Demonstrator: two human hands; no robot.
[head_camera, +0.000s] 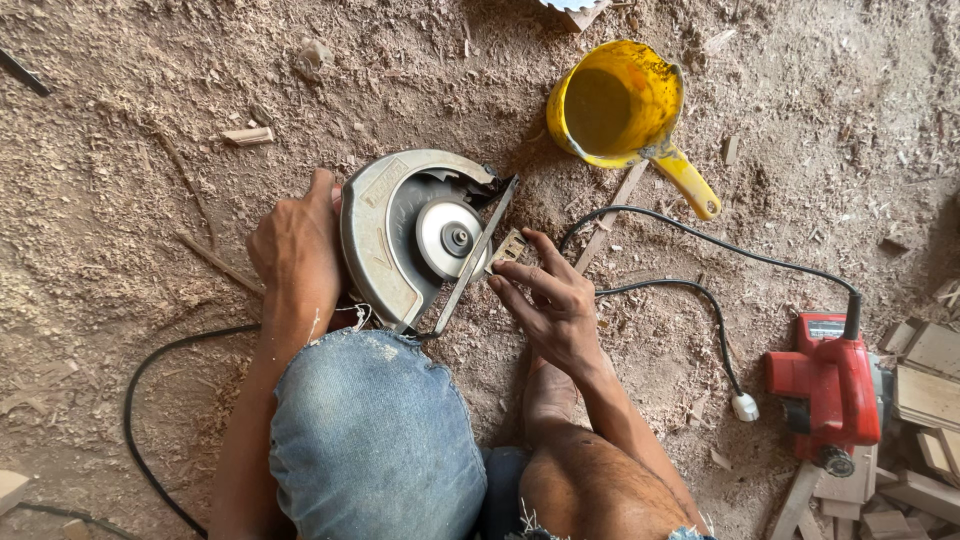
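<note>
Two bare hands work on a grey circular saw (415, 235) that lies on its side on the sawdust-covered floor (120, 120), just in front of a denim-clad knee (375, 440). The left hand (297, 250) wraps over the back of the saw's guard, fingers closed around the housing. The right hand (550, 300) sits at the tilted base plate, fingers half open, fingertips touching a small metal fitting at the plate's edge. A black cord (150, 400) curls away on the left. Beyond the saw stands a yellow jug (620, 105). Well apart on the right lies a red power tool (825, 390) beside wood offcuts (925, 390).
</note>
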